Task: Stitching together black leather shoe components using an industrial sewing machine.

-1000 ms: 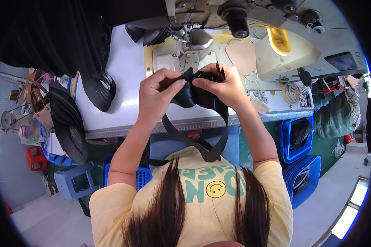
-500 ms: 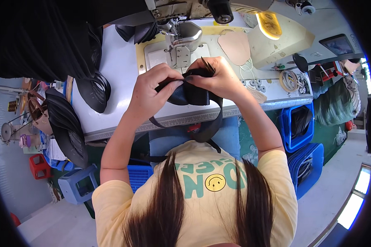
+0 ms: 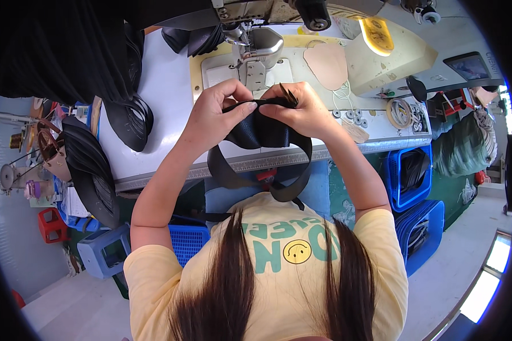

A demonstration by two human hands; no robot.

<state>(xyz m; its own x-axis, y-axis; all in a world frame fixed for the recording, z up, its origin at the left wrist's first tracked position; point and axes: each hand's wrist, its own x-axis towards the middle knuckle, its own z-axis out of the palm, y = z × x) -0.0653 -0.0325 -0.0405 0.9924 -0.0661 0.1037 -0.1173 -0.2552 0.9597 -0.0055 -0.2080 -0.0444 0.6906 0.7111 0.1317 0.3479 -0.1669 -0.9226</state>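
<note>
In front of the sewing machine (image 3: 261,46), both my hands pinch the upper edge of a black leather piece (image 3: 274,135), close to each other. My left hand (image 3: 215,116) has thumb and forefinger pressed together on that edge. My right hand (image 3: 302,113) grips it the same way on the other side. A pair of narrow pointed tips (image 3: 290,94) sticks up from between my right fingers; the rest of that tool is hidden. Below the piece, a long black strap (image 3: 224,173) hangs in a loop over the table's front edge.
Stacks of black leather pieces hang over the table's left side (image 3: 128,122) and beside it (image 3: 91,170). A beige flat piece (image 3: 327,65), bobbins (image 3: 350,116) and a tape roll (image 3: 400,112) lie to the right. Blue baskets (image 3: 426,233) stand on the floor at right.
Both hands stay on the edge of the leather piece, drawn slightly closer together. The strap below has swung out into a wider loop, its left side now showing.
</note>
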